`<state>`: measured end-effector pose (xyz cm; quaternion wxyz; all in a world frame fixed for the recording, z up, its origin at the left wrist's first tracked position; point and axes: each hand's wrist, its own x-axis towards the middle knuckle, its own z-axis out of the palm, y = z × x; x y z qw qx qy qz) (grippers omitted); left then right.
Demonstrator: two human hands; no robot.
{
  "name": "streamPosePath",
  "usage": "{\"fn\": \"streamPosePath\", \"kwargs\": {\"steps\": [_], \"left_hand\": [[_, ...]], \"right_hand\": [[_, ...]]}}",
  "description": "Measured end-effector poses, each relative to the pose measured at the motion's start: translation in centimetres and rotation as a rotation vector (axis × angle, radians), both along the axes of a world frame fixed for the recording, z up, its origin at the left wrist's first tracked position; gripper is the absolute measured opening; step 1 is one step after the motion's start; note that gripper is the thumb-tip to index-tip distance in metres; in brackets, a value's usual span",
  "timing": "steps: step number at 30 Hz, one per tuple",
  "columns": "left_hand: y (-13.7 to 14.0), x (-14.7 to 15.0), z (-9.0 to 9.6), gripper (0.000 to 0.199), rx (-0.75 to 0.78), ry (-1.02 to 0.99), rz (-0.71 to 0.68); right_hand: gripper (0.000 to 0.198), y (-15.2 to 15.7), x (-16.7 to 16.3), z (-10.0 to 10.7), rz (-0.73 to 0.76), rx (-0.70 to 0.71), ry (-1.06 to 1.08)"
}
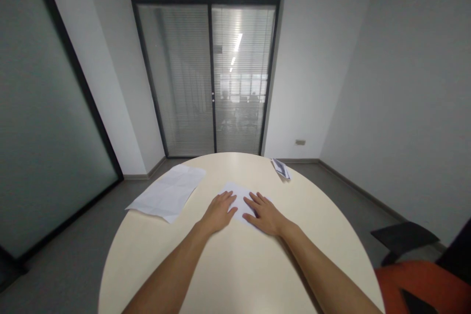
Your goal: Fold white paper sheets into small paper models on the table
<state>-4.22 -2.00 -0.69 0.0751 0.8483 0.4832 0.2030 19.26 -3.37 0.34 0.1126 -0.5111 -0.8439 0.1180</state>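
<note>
A small white sheet of paper (240,204) lies on the round cream table (235,265), partly hidden beneath both hands. My left hand (220,210) rests palm down on its left side, fingers stretched out. On the right side of the sheet, my right hand (263,213) lies flat with its fingers spread. Neither hand grips anything. Whether the sheet is folded underneath, I cannot tell.
A larger creased white sheet (171,191) lies at the table's left, its corner over the edge. Folded printed paper (281,170) sits near the far right edge. An orange chair (423,282) with black armrests stands at right. Glass panels (243,83) with blinds are behind.
</note>
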Motion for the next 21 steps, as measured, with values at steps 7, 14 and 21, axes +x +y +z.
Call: {"fn": "streamPosePath", "kwargs": {"steps": [7, 14, 21], "left_hand": [[-0.4, -0.1, 0.4, 0.056, -0.029, 0.032, 0.002], [-0.5, 0.1, 0.4, 0.062, -0.101, 0.074, 0.047], [-0.9, 0.1, 1.2, 0.049, -0.062, -0.039, -0.153]], "right_hand": [[0.084, 0.3, 0.0, -0.4, -0.028, 0.035, 0.022], [0.076, 1.2, 1.1, -1.1, 0.01, 0.054, 0.063], [0.077, 1.4, 1.2, -1.4, -0.024, 0.065, 0.045]]}}
